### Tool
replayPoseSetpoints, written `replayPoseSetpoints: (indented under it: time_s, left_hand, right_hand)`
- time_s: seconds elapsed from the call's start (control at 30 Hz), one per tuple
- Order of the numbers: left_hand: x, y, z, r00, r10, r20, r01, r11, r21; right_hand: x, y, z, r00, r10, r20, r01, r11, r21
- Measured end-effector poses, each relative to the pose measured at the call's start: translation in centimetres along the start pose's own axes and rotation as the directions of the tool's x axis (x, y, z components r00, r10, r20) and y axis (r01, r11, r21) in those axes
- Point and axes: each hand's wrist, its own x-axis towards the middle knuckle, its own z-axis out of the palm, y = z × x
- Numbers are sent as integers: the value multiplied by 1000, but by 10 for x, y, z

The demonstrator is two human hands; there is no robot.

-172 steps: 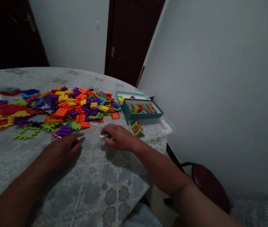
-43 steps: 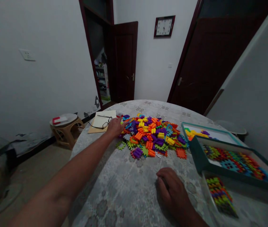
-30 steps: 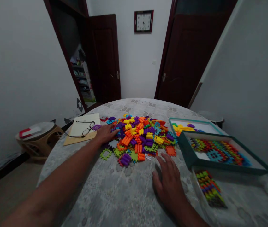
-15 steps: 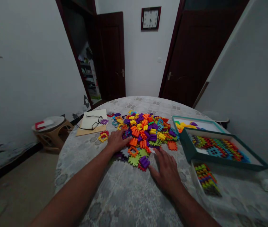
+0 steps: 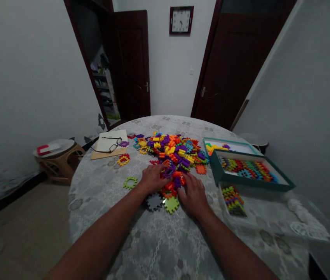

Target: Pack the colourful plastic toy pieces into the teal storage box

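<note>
A heap of colourful plastic building pieces [image 5: 169, 149] lies on the round table. At the near side of the heap, my left hand [image 5: 152, 179] rests with thumb and fingers apart, touching purple and dark pieces. Opposite it, my right hand [image 5: 193, 193] has its fingers spread against a small cluster of red and orange pieces [image 5: 170, 188]. That cluster lies between both hands; some fingertips are hidden among the pieces. Just below sit a grey gear-shaped piece [image 5: 154, 202] and a light green one [image 5: 171, 204]. A green ring piece [image 5: 130, 182] lies left of my left hand.
Eyeglasses [image 5: 112, 147] rest on papers [image 5: 109, 154] at the left. To the right stand a dark green box [image 5: 216, 171] of sorted pieces, a white tray with a teal rim [image 5: 231, 140], and a clear container [image 5: 258, 221] holding pieces and white cord.
Both hands have shifted among the front pieces, pushing several together between them. The purple piece at the front is no longer there, and a green ring now lies apart at the left. The view has moved slightly.
</note>
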Motion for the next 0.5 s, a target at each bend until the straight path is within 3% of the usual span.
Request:
replayPoseSetpoints:
  time_s: [0.2, 0.5]
  left_hand:
    - [-7, 15, 9, 993, 80, -85, -78, 997, 24]
    - [-10, -24, -13, 993, 55, -102, -45, 994, 97]
  right_hand:
    - [5, 4, -5, 998, 67, -23, -65, 995, 80]
    - [4, 8, -15, 997, 75, -29, -69, 982, 175]
